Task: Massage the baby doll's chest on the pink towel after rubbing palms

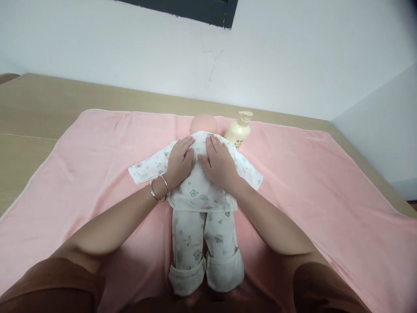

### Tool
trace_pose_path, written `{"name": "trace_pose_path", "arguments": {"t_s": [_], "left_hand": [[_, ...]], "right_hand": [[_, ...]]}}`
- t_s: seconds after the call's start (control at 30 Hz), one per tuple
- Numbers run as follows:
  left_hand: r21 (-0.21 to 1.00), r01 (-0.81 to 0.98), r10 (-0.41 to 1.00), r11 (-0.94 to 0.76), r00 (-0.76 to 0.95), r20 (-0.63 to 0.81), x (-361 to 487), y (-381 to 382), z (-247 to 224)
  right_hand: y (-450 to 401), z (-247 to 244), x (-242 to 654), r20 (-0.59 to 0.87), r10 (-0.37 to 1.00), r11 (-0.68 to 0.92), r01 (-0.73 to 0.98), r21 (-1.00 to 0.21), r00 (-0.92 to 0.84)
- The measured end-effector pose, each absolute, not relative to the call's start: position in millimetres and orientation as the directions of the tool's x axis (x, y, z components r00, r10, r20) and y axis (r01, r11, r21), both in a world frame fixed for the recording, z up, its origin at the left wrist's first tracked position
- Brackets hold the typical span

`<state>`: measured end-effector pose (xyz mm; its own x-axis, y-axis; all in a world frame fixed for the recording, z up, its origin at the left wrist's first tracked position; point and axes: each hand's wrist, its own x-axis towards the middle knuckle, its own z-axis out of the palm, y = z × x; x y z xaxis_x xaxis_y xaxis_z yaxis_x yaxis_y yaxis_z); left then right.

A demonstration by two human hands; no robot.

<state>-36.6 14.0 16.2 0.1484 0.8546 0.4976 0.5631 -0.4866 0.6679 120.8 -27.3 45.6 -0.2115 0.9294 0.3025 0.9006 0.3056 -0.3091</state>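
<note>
A baby doll [203, 124] lies on a pink blanket, its bald head pointing away from me and its face not visible. It wears a white printed top [198, 195] with the sleeves spread out to both sides, and matching trousers [189, 239] with turned-up cuffs. My left hand [180, 161] rests flat on the upper left of the top, fingers extended. On the upper right of the top lies my right hand [219, 163], also flat, its thumb apart from the fingers. Neither hand grips anything.
A cream pump bottle [239, 129] stands on the pink blanket [299, 174], just right of the doll's head. The blanket covers much of a wooden table [65, 93]. Behind the table is a white wall with a dark frame at the top.
</note>
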Motion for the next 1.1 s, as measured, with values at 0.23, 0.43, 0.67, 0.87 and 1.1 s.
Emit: {"name": "trace_pose_path", "arguments": {"t_s": [0.23,0.43,0.67,0.87,1.1], "left_hand": [[0.656,0.565,0.845,-0.500,0.152,0.513,-39,17,12],[0.639,0.579,0.842,-0.507,0.173,0.512,-38,13,15],[0.622,0.637,0.874,-0.455,0.183,0.451,-38,19,15],[0.469,0.752,0.868,-0.464,0.279,0.411,-31,6,26],[0.453,0.755,0.877,-0.474,0.357,0.323,-30,-1,46]], "right_hand": [[-46,47,107,0.321,0.833,0.520,0.835,-0.178,-0.451],[-20,50,127,0.266,0.939,0.303,0.892,-0.335,-0.219],[-66,45,99,0.345,0.875,0.422,0.885,-0.198,-0.340],[-7,46,136,0.289,0.889,0.447,0.813,-0.372,-0.356],[-48,50,112,0.265,0.952,0.234,0.922,-0.308,-0.153]]}}
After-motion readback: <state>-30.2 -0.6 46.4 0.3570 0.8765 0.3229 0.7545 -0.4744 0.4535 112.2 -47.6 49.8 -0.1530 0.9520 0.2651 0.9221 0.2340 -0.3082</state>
